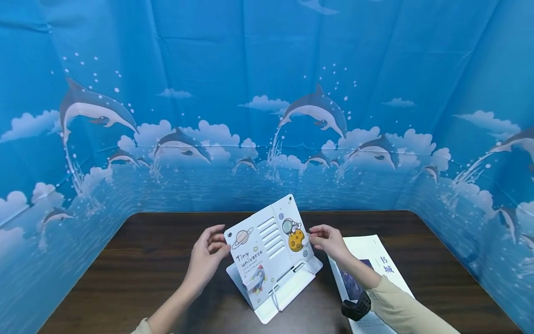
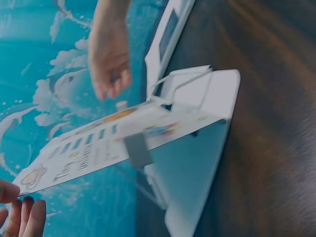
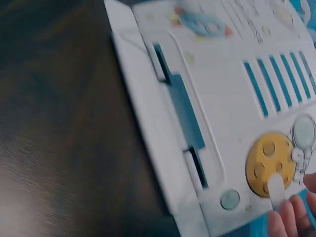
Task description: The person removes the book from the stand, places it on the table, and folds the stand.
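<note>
A white book stand (image 1: 274,264) printed with "Tiny universe", a planet, a rocket and an astronaut stands tilted on the dark table. My left hand (image 1: 205,257) pinches its upper left corner, thumb and fingers at the edge in the left wrist view. The right hand (image 1: 329,242) is at the stand's right edge, fingers loosely bent beside a small white page clip (image 3: 276,189). Whether they touch the clip is hard to tell; the left wrist view shows a small gap. Another clip (image 1: 251,282) sits at the lower left. Wire supports (image 2: 190,84) show at the base.
Under my right forearm lies a white book (image 1: 367,246) with a dark picture and blue characters on its cover. The dark wooden table (image 1: 137,260) ends at a blue curtain (image 1: 217,93) printed with dolphins. A black band (image 1: 356,307) is around the right wrist.
</note>
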Demonstrator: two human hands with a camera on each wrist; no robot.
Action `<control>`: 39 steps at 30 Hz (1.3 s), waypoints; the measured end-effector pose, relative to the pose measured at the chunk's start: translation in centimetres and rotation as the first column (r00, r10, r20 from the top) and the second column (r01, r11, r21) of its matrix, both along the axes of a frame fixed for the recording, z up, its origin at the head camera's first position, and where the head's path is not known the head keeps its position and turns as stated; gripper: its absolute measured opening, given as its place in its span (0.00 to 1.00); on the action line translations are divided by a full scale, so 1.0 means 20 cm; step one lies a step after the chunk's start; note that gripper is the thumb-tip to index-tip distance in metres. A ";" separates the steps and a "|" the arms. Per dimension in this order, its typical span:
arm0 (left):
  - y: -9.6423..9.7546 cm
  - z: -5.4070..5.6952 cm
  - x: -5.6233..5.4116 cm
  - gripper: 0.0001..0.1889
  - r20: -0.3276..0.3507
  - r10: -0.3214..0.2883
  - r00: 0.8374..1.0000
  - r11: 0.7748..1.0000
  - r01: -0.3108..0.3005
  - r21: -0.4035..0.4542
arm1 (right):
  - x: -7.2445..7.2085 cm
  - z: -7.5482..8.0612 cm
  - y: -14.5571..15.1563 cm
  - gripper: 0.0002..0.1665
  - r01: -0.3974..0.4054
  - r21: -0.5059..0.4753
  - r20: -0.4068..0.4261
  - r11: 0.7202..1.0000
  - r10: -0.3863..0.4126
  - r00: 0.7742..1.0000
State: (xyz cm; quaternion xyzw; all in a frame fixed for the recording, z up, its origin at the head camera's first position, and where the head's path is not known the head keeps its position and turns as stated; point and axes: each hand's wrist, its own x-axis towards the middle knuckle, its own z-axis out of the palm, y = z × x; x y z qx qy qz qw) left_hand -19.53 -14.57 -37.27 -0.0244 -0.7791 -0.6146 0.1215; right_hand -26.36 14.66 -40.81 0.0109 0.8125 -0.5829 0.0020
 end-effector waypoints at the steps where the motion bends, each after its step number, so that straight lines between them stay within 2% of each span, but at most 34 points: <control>1: -0.01 0.01 -0.01 0.23 -0.013 -0.005 1.000 1.000 0.005 -0.013 | 0.03 0.00 -0.01 0.16 -0.002 -0.002 0.013 1.000 0.002 1.000; 7: -0.01 0.04 -0.06 0.18 -0.046 -0.044 0.998 0.995 0.040 -0.088 | 0.17 -0.04 -0.05 0.15 -0.066 -0.003 0.091 0.998 0.066 0.994; 16: -0.01 0.05 -0.07 0.14 -0.027 -0.073 0.997 0.995 0.071 -0.063 | 0.30 -0.14 -0.08 0.19 -0.133 -0.051 0.121 0.990 0.138 0.983; 21: -0.02 0.04 -0.07 0.13 -0.032 -0.072 0.997 0.995 0.069 -0.068 | 0.33 -0.18 -0.11 0.21 -0.146 -0.080 0.133 0.986 0.156 0.979; 27: -0.02 0.03 -0.08 0.13 -0.039 -0.078 0.996 0.996 0.076 -0.057 | 0.35 -0.21 -0.16 0.22 -0.135 -0.120 0.100 0.984 0.148 0.984; 39: -0.01 0.03 -0.06 0.14 -0.043 -0.092 0.995 0.996 0.091 -0.012 | 0.37 -0.24 -0.28 0.23 -0.003 -0.144 0.105 0.990 0.019 0.994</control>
